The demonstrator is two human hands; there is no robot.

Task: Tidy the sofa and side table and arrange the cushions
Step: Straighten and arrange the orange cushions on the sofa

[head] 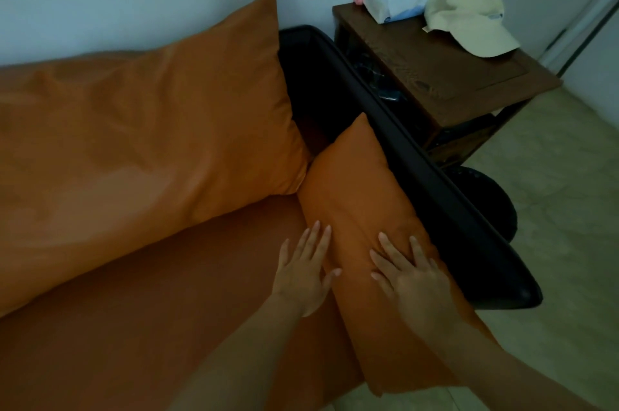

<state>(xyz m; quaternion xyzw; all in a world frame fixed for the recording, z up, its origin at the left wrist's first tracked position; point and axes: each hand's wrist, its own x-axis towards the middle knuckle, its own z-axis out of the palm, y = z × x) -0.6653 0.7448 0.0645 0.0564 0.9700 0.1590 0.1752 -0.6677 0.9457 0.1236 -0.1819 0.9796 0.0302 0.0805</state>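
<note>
Orange sofa seat [167, 310], both hands flat, fingers spread, right hand [412, 276] pressing small cushion [351, 196], left hand [301, 273] beside.

large orange back cushion [140, 129] leans against wall, left of small orange cushion [361, 209], which rests against black sofa armrest [418, 169]; brown wooden side table [469, 85] beyond carries cream cap [469, 15].

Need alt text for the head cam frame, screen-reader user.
Both hands, left hand and right hand, press flat on a small orange cushion leaning against the sofa's black armrest. A larger orange cushion lies behind; a side table holds a cream cap.
</note>
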